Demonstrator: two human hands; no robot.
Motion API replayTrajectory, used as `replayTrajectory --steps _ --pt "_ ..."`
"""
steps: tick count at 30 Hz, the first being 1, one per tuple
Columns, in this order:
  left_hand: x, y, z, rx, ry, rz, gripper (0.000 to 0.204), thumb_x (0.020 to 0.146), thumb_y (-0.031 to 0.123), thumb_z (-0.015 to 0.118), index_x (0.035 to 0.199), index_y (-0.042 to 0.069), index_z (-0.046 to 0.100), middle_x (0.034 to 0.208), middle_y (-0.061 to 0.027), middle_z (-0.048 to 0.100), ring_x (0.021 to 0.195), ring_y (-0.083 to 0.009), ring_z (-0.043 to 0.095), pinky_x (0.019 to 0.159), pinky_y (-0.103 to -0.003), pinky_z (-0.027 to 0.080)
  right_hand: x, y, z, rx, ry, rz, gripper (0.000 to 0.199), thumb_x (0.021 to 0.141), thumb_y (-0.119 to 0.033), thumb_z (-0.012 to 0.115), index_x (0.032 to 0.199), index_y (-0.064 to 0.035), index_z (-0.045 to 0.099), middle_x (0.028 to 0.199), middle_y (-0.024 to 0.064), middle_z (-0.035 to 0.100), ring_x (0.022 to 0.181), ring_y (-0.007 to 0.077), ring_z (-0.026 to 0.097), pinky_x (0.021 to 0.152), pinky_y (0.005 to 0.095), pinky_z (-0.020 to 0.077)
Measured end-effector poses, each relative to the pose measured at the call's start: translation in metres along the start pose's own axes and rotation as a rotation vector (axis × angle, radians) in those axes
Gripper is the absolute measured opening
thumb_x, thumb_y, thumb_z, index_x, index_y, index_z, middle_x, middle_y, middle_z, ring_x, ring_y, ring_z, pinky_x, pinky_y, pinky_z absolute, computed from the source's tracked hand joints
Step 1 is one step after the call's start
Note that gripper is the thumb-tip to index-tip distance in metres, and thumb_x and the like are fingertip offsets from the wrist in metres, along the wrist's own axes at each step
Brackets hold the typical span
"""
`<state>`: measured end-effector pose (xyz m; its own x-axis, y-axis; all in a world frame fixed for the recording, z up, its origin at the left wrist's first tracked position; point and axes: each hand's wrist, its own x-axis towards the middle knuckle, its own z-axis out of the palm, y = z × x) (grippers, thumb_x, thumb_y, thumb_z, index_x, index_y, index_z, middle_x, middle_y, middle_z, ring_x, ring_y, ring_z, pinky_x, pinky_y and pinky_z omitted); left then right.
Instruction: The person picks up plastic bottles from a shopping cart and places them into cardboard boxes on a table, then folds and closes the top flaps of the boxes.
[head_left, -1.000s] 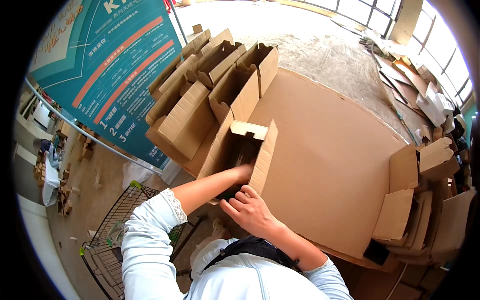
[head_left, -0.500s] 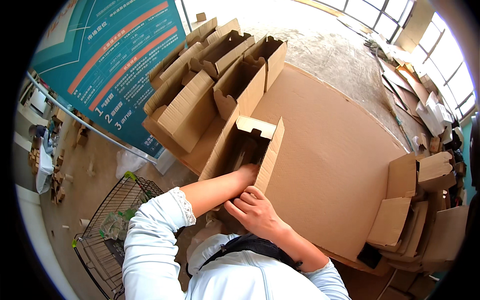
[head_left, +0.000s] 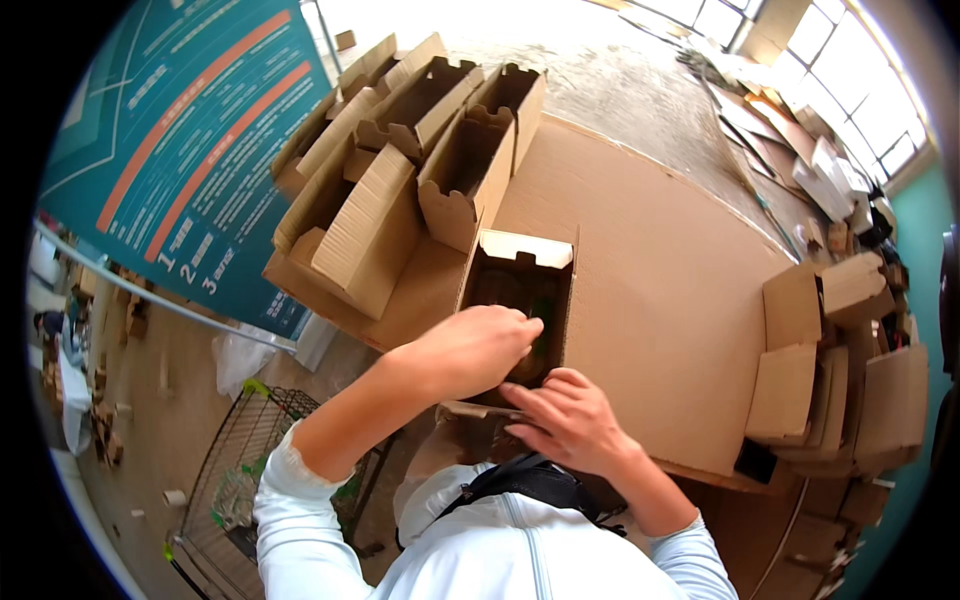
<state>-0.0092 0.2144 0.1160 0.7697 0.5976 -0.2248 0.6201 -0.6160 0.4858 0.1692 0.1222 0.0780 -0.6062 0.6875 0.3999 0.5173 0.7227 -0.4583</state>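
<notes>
Open carton: standing at bench's near edge
Left hand: hovering at carton's opening, fingers curled, grip unclear
Right hand: resting at its near end, grip unclear

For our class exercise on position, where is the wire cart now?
In the head view, the wire cart is at the lower left, below the teal banner and partly hidden by the person's left sleeve.
</notes>
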Motion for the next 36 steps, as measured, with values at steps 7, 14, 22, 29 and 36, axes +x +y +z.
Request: replayTrajectory --steps 7,14,22,29,36 --pt "-0.071 -0.020 0.002 -0.015 0.643 0.292 0.038 0.079 0.017 0.073 0.110 -0.001 0.063 0.116 -0.0156 0.063 0.115 -0.0305 0.058 0.101 -0.044 0.043 0.055 0.008 -0.027 -0.185 0.296 0.206 0.037 0.081 -0.014 0.068 0.115 -0.0024 0.059 0.110 0.0148 0.062 0.103 0.0334 0.059 0.091 0.0409 0.0484" --pt "-0.080 0.000 0.062 0.255 0.530 0.647 0.022 0.074 0.004 0.064 0.094 -0.002 0.070 0.103 -0.0116 0.067 0.111 -0.0264 0.060 0.108 -0.046 0.038 0.107 0.099 0.008 -0.502 -0.341 0.401 0.014 0.084 -0.010 0.059 0.096 -0.0058 0.065 0.093 0.0096 0.066 0.091 0.0285 0.063 0.094 0.0376 0.0431" --pt "-0.077 0.007 0.069 0.670 0.254 0.480 0.040 0.077 0.010 0.057 0.115 -0.003 0.064 0.109 -0.0112 0.064 0.133 -0.0290 0.041 0.118 -0.051 0.015 0.097 0.104 0.015 -0.559 -0.393 0.402 0.011 0.083 -0.008 0.054 0.083 -0.0081 0.065 0.076 0.0062 0.064 0.084 0.0245 0.063 0.092 0.0385 0.0417" --pt "-0.088 -0.005 0.076 0.763 0.288 0.442 0.054 0.084 0.016 0.052 0.136 0.001 0.048 0.135 -0.0162 0.047 0.144 -0.0297 0.023 0.115 -0.058 -0.001 0.094 0.104 0.012 -0.515 -0.311 0.369 0.012 0.078 -0.005 0.056 0.083 -0.0080 0.066 0.074 0.0062 0.065 0.078 0.0252 0.064 0.088 0.0381 0.0406" --pt "-0.068 0.004 0.119 0.721 0.189 0.034 0.066 0.085 0.030 0.059 0.137 -0.007 0.041 0.145 -0.0221 0.040 0.142 -0.0323 0.026 0.117 -0.052 0.004 0.083 0.110 -0.004 -0.303 -0.324 0.441 0.018 0.083 -0.006 0.054 0.095 -0.0068 0.067 0.090 0.0048 0.068 0.089 0.0264 0.064 0.086 0.0386 0.0432"
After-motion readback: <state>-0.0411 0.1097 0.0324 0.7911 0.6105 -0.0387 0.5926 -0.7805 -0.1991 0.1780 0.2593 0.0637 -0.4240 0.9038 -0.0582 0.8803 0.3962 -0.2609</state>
